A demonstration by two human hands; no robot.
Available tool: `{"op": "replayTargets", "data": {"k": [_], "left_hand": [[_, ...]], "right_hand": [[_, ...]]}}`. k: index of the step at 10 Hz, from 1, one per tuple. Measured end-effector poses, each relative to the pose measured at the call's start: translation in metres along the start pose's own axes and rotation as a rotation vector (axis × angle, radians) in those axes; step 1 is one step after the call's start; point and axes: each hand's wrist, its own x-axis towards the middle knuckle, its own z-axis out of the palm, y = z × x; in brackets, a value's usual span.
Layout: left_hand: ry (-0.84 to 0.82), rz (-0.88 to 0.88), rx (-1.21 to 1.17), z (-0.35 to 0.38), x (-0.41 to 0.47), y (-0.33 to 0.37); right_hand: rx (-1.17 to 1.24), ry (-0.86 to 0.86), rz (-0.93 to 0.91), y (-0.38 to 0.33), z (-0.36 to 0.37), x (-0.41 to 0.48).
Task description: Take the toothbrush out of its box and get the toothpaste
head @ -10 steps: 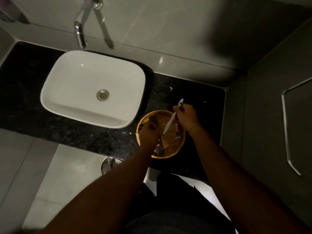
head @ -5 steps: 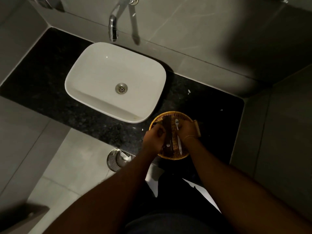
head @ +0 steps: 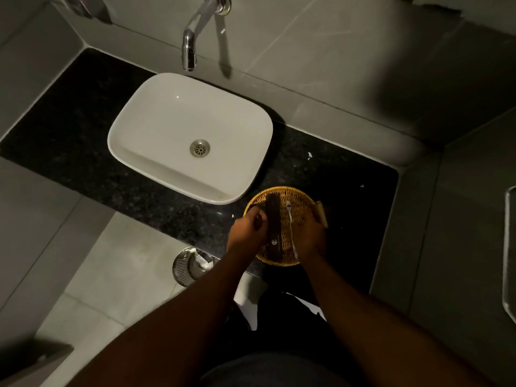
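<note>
A round woven basket [head: 279,189] stands on the black counter, right of the sink. A dark, long toothbrush box [head: 272,216] lies in it, pointing away from me. The white toothbrush [head: 290,219] lies just right of the box, head toward the wall. My left hand [head: 245,233] is at the box's left edge with its fingers curled against it. My right hand [head: 310,236] covers the right part of the basket, fingers bent down, next to the toothbrush handle. What lies under that hand is hidden, and no toothpaste shows.
A white basin [head: 156,129] with a chrome tap [head: 190,48] sits left of the basket. A tan oblong object [head: 321,215] leans at the basket's right rim. The black counter [head: 69,121] ends at a grey wall on the right. A chrome fitting [head: 187,265] is below the counter edge.
One second ago my right hand held the toothbrush raised over the basket; it now lies in the basket beside the box. The view has shifted so the sink sits further right.
</note>
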Motion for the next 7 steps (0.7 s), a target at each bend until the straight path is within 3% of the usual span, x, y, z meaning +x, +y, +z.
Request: {"op": "replayTargets", "data": {"k": [4,6,7], "left_hand": [[-0.016,0.011,0.031,-0.008,-0.021,-0.009],[0.014,-0.017,0.048,-0.020,-0.030,-0.011],[0.057,0.040,0.205,-0.033,-0.030,-0.009]], "right_hand": [[0.029,0.036,0.159,0.005,-0.001,-0.004],[0.079,0.051,0.137,0.003,-0.006,-0.013],[0.146,0.127,0.021,-0.006,-0.015,-0.029]]}}
